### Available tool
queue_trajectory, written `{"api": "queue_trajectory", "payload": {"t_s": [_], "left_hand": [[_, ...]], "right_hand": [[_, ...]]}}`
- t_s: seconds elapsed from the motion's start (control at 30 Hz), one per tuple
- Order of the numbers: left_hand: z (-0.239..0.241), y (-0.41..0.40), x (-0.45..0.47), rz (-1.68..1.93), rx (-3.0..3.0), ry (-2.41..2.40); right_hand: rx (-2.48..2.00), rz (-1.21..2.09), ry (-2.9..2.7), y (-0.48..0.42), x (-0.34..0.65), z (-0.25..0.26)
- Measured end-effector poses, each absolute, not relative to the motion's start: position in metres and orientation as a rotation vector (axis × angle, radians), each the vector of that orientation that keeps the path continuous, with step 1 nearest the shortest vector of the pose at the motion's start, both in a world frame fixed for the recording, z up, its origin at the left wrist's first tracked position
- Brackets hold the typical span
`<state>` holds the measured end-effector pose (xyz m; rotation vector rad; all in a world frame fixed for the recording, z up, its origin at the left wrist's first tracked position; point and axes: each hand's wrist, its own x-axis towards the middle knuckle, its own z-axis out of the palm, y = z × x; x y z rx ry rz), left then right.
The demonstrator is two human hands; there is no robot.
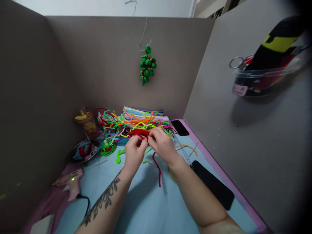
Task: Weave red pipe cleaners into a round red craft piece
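Grey partition walls (109,65) box in a blue-covered tabletop (146,208); a green-and-red beaded ornament (147,65) hangs on the far wall, straight beyond the hands. Left hand (134,152) and right hand (162,144) meet fingertip to fingertip, both pinched shut on the upper end of a red pipe cleaner (159,172). That end is hidden in the pinch, so whether it is already bent or looped there cannot be told. Step in hand, as judged: working or twisting the top end between the two pinches. Any further bend calls for one hand to hold fast while the other turns, with the loose tail kept off the strands behind. Orientation: the long axis runs from the fingertips back toward the wrists, with a slight wave; the free end points at the wearer and lies on the tabletop between the forearms. Just beyond the fingers is a pile of mixed-colour pipe cleaners (136,122). A glue gun (73,185) lies well left of the left hand, and a black phone (179,127) lies just right of the right hand.
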<state>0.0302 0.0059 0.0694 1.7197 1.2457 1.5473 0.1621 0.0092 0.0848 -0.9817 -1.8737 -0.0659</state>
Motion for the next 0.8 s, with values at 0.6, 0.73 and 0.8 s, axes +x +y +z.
{"api": "queue_trajectory", "payload": {"t_s": [0.6, 0.73, 0.8], "left_hand": [[0.064, 0.005, 0.044, 1.657, 1.021, 0.778], [0.064, 0.005, 0.047, 1.627, 0.783, 0.568], [0.068, 0.006, 0.046, 1.575, 0.658, 0.505]], "right_hand": [[-0.919, 0.029, -1.737, 0.013, 0.165, 0.085], [-0.915, 0.0, -1.748, 0.012, 0.165, 0.086], [-0.915, -0.068, -1.808, 0.012, 0.164, 0.085]]}}
